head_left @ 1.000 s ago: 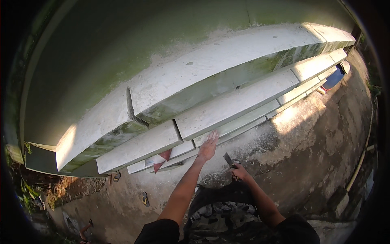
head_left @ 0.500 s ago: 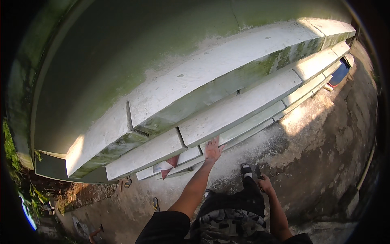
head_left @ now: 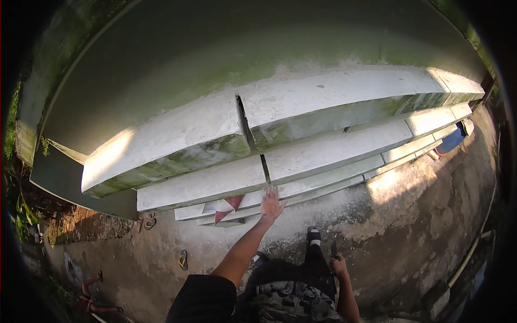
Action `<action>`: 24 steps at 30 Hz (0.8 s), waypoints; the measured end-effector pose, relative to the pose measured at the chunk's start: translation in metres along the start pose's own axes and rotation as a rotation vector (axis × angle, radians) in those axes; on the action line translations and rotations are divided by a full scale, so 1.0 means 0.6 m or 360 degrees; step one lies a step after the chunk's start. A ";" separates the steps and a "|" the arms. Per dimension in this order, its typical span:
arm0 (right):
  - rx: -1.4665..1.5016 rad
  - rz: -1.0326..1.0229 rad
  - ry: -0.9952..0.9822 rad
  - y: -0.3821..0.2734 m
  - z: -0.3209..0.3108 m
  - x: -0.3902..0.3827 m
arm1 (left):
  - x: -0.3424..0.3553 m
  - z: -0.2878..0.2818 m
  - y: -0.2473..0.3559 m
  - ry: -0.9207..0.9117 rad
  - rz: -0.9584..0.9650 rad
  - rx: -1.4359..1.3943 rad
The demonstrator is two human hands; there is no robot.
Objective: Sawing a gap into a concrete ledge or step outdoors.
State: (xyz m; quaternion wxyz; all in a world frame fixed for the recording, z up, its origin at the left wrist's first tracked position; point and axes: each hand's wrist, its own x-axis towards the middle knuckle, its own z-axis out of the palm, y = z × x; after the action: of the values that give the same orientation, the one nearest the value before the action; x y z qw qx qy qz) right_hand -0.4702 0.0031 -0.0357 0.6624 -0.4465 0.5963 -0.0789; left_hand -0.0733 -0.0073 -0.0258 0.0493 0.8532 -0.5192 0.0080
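Whitish concrete slabs (head_left: 334, 159) stand in long stepped tiers, with narrow gaps between their ends. My left hand (head_left: 272, 205) is open, fingers spread, palm toward the lower tiers. Its fingertips are just below a dark gap in the second tier; whether they touch the slab I cannot tell. Low by my right leg, my right hand (head_left: 338, 266) is closed around a small dark tool with a flat blade (head_left: 334, 248); its exact kind is unclear. Left of my left hand, a folded red-brown and white sheet (head_left: 233, 202) sticks out from the lower tiers.
A green-stained wall (head_left: 226, 48) rises behind the top tier. On the worn concrete floor (head_left: 377, 242) lie a flip-flop (head_left: 183, 260) and another pair of footwear (head_left: 150, 222). Another person's legs (head_left: 89, 288) show at lower left. A blue object (head_left: 451, 141) stands at far right.
The view has turned and shifted, so the tiers lie more level. My left hand, still spread, is nearer the second-tier gap and the folded sheet. My right hand keeps its tool.
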 end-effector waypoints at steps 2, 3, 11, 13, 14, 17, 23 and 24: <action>-0.0050 0.0087 0.0026 0.002 0.002 -0.005 | 0.000 -0.006 0.005 0.0020 -0.0066 -0.0046; -0.0103 0.0134 -0.0003 -0.014 0.005 -0.014 | -0.002 -0.009 0.005 0.0028 -0.0099 -0.0070; -0.0124 0.0021 -0.0046 -0.011 0.024 0.001 | -0.023 -0.024 0.001 0.0192 -0.0542 -0.0365; -0.0195 0.0139 -0.0136 -0.023 0.022 0.006 | -0.019 -0.006 0.010 0.0264 -0.0679 -0.0376; -0.0201 0.0142 -0.0152 -0.029 0.024 0.009 | -0.013 0.000 0.015 0.0304 -0.0692 -0.0375; -0.0177 0.0133 -0.0100 -0.035 0.019 0.024 | 0.012 -0.002 0.039 0.0189 -0.0638 -0.0574; -0.0268 0.0004 -0.0210 -0.074 0.018 0.052 | 0.020 0.011 0.017 0.0055 -0.0428 -0.0807; -0.0304 0.0001 -0.0228 -0.085 0.020 0.047 | 0.013 0.008 0.009 0.0126 -0.0331 -0.0824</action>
State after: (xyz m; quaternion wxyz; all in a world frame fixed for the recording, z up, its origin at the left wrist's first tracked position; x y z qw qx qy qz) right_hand -0.4304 -0.0393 -0.0223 0.6578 -0.5121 0.5522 0.0106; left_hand -0.0748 -0.0173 -0.0298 0.2864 0.8599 -0.4114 -0.0968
